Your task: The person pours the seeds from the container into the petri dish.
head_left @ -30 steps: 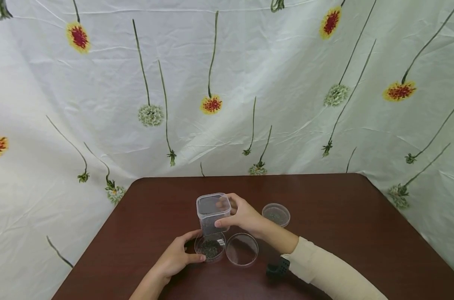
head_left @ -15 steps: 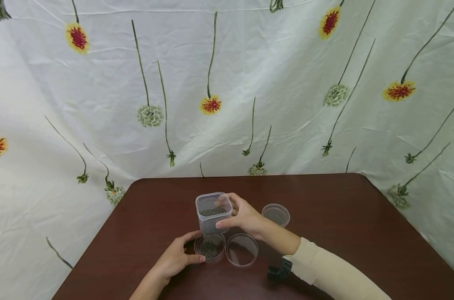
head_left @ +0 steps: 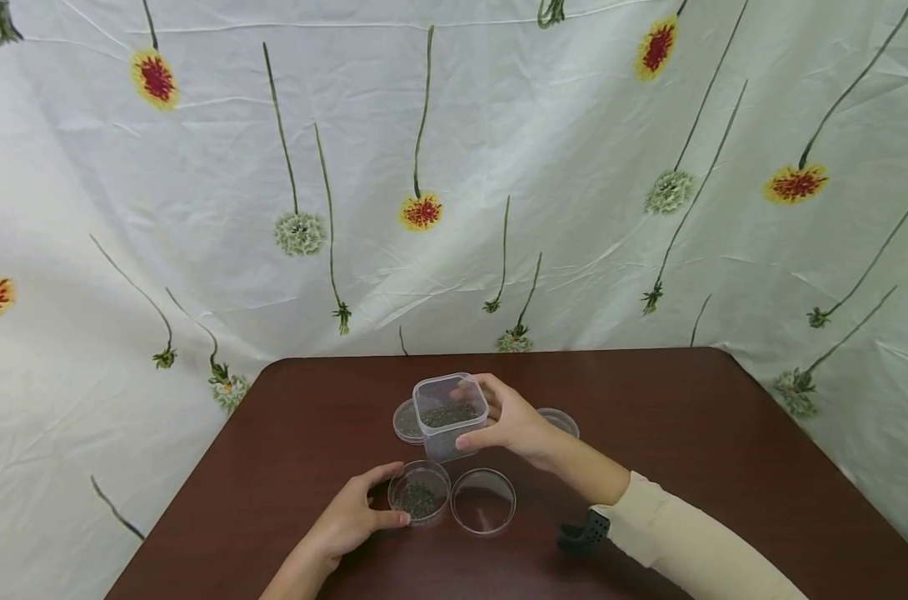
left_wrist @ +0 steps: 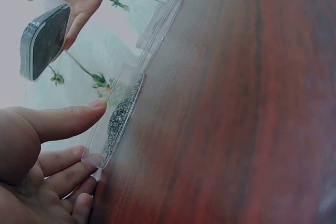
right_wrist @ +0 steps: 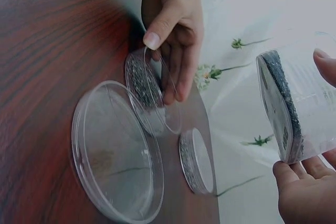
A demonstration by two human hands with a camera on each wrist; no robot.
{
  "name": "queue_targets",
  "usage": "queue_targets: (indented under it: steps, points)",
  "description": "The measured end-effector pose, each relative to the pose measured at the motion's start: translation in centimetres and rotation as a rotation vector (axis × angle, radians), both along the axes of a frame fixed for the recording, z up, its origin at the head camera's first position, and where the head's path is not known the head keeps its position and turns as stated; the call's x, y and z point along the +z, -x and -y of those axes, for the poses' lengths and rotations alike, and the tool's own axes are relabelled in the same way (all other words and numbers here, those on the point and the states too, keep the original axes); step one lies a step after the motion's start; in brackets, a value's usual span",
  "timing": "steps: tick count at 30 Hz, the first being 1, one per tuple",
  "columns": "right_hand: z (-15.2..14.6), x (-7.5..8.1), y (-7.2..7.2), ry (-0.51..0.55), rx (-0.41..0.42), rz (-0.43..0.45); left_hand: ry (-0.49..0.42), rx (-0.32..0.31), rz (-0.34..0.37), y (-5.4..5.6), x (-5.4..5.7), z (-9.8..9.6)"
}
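My left hand (head_left: pixel 351 515) holds a clear petri dish (head_left: pixel 437 472) on the table, thumb on the near side and fingers on the far side. Dark, coarse granules (left_wrist: pixel 122 118) lie heaped inside the dish. My right hand (head_left: pixel 512 423) grips a square, clear plastic tub (head_left: pixel 448 447) by its right side, raised above the table beyond the dish. A layer of the same dark granules (right_wrist: pixel 286 100) covers the tub's bottom. To the right of the held dish lies a clear, round dish part (head_left: pixel 484 492) with nothing in it.
Behind the tub stands another petri dish (head_left: pixel 405 422), partly hidden. A further dish (head_left: pixel 563 418) shows beyond the right forearm. Everything sits on a dark red-brown table (head_left: pixel 634 400), backed by a white flowered cloth (head_left: pixel 574 167). A black strap (head_left: pixel 585 532) hangs at the right wrist.
My right hand has tipped the tub back towards level and moved it right and away from the held dish, uncovering the dish behind. The left hand has stayed put.
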State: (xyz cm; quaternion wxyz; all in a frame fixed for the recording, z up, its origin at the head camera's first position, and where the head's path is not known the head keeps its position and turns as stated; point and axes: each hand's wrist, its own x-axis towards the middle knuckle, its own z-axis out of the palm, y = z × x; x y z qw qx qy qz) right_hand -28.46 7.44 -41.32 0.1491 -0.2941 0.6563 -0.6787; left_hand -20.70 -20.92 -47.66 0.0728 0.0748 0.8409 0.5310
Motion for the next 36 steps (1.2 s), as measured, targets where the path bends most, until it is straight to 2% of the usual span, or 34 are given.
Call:
queue_targets:
  steps: [7,15,19,27,36]
  points:
    - [-2.5,0.1,0.1,-0.019,-0.018,-0.006,-0.008,-0.004,0.018,-0.1,0.0,0.0]
    - [-5.6,0.1,0.7,-0.051,-0.096,-0.047,-0.009,0.025,0.046,-0.1,-0.1,0.1]
    - [-7.2,0.0,0.6,-0.054,-0.134,-0.043,-0.010,0.013,0.064,-0.2,0.0,0.2]
    - [-10.2,-0.6,0.6,-0.054,-0.195,-0.029,-0.021,-0.002,0.062,0.1,0.1,0.1]
    - [-13.6,-1.1,0.4,-0.045,-0.253,-0.017,-0.008,0.014,0.045,0.1,0.2,0.1]
